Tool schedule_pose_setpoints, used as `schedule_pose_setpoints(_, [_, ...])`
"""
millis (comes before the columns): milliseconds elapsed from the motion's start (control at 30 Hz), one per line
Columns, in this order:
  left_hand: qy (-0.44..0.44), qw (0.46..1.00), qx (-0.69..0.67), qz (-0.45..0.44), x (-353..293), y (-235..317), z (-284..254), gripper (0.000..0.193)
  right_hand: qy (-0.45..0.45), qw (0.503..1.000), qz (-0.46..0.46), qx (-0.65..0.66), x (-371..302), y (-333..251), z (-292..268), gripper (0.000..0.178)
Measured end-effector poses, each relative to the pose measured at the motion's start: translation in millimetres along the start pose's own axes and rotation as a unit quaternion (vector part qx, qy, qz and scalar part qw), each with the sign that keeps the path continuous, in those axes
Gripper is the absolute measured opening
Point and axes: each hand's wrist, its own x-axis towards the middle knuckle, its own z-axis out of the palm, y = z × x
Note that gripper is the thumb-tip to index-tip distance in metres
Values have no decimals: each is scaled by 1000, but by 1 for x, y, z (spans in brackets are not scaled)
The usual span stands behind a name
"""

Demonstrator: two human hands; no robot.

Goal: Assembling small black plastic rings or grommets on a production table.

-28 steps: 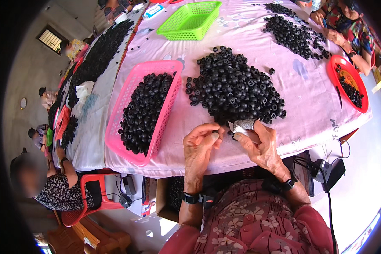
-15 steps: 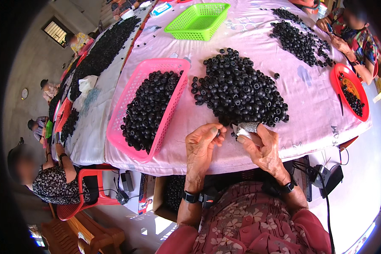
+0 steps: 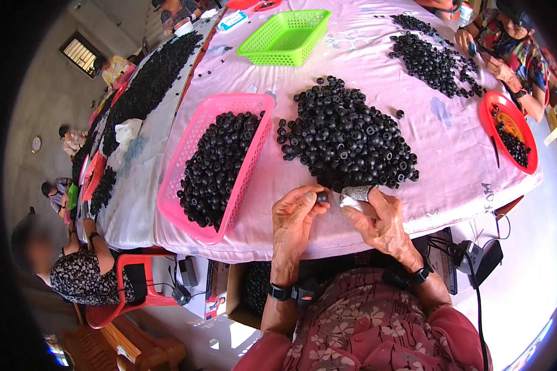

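Between the thumb and fingers of my left hand (image 3: 293,219) is a small round black bead-like piece (image 3: 322,197). My right hand (image 3: 385,226) is closed on a short roll (image 3: 358,196), speckled grey on the outside and white on the inner side. The two hands face each other at the table's near edge, with a small gap between the piece and the roll. Just beyond them spreads a large heap of black bead-like pieces (image 3: 346,136), several showing a round hole. To the left, a pink perforated basket (image 3: 249,167) holds many similar pieces.
A green perforated basket (image 3: 288,36) stands farther back on the pink cloth (image 3: 408,133). At right lie another black heap (image 3: 430,62) and a red tray (image 3: 517,117). Co-workers sit around the tables. Cables (image 3: 473,266) hang below the edge at right.
My hands have drawn slightly apart, and the black piece in my left fingers now shows clearly. The right hand keeps its hold on the roll. The whole view has shifted a little.
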Motion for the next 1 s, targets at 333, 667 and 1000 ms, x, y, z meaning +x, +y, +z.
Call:
schedule_pose_setpoints(333, [-2,999,45,10,1,1,6,26,-45,999,19,-21,1,-6,-5,26])
schedule_pose_setpoints(667, [14,999,39,6,1,-1,3,25,-36,999,-23,-7,0,0,-2,29])
schedule_pose_setpoints(1000, [9,999,42,11,1,-1,3,25,-47,999,-12,-15,0,-3,-3,30])
